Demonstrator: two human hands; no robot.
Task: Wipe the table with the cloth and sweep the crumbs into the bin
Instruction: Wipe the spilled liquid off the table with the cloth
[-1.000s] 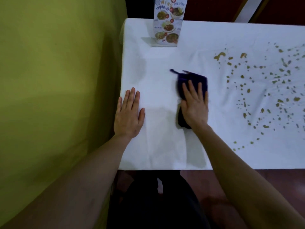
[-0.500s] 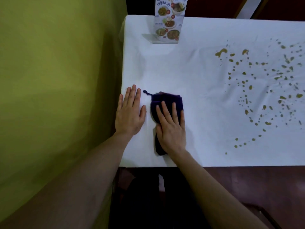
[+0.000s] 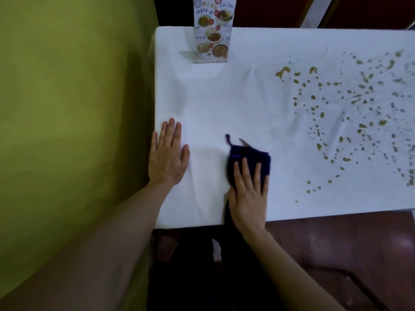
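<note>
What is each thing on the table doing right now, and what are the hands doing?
Cloth: dark blue, bunched, flat on the table under the right hand.
Right hand: fingers straight, pressing on the cloth.
Left hand: flat on the table, fingers straight, holding nothing.
Table: white cover, wrinkled.
Crumbs: brown bits scattered on the right side, not wiped.
Menu card: standing upright at the far edge.

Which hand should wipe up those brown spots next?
The right hand: it already presses the dark cloth, and the brown spots lie on its side. The left hand rests flat, farther away.

Table (image 3: 258,104) covering white matt cloth, wrinkled; wiping cloth (image 3: 249,159) dark blue fuzzy fabric; menu stand (image 3: 212,30) glossy.
</note>
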